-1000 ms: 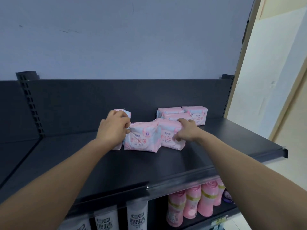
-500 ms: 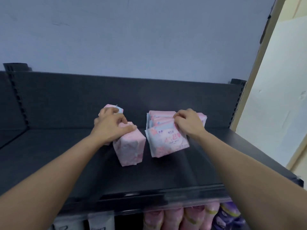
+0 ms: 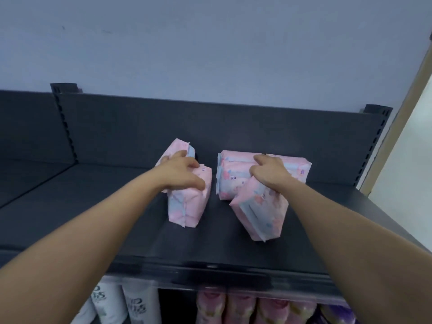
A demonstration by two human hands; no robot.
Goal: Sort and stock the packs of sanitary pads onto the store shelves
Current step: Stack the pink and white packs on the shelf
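Pink packs of sanitary pads lie on a dark grey shelf [image 3: 117, 218]. My left hand [image 3: 180, 173] grips the top of a front pink pack [image 3: 189, 204], which stands end-on to me. Behind that hand another pack [image 3: 181, 147] leans against it. My right hand [image 3: 268, 175] holds a tilted pack [image 3: 259, 213] by its upper end, its lower end toward the shelf's front. Behind it several packs [image 3: 233, 174] stand in a row, and one more pack [image 3: 299, 168] lies at the right.
The shelf's dark back panel [image 3: 233, 127] rises behind the packs, with slotted uprights at left [image 3: 64, 118] and right [image 3: 374, 136]. Below the shelf stand white bottles [image 3: 121, 302] and pink bottles [image 3: 245, 309]. A cream wall and door frame [image 3: 409, 108] lie to the right.
My right hand has pulled one pack forward out of the row and tipped it toward me. My left hand has kept its hold on the front pack, which sits a little nearer.
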